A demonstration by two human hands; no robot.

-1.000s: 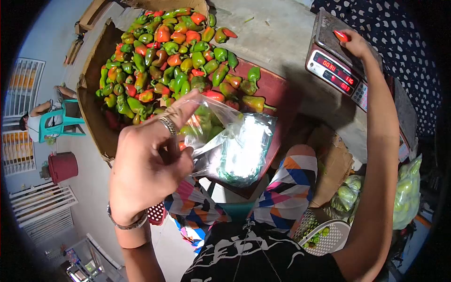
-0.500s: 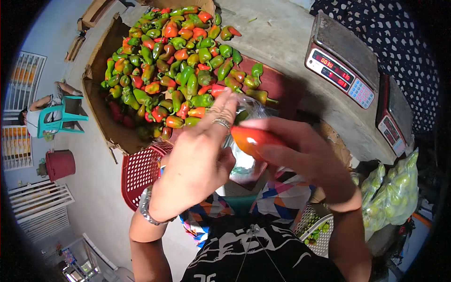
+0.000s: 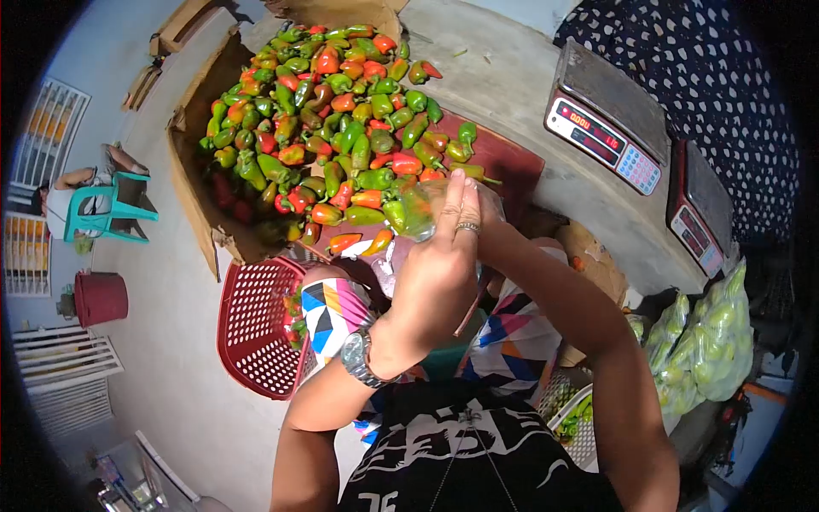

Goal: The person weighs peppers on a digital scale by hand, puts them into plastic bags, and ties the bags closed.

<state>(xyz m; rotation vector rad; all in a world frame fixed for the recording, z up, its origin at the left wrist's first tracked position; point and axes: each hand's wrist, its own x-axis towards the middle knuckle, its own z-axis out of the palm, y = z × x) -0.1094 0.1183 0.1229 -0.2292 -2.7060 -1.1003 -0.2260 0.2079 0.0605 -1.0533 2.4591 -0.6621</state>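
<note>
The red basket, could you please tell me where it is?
In the head view, the red basket is left of centre, below the cardboard box and beside the left trouser leg.

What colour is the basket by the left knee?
The basket is dark red; the head view, the only one, shows it at left.
</note>
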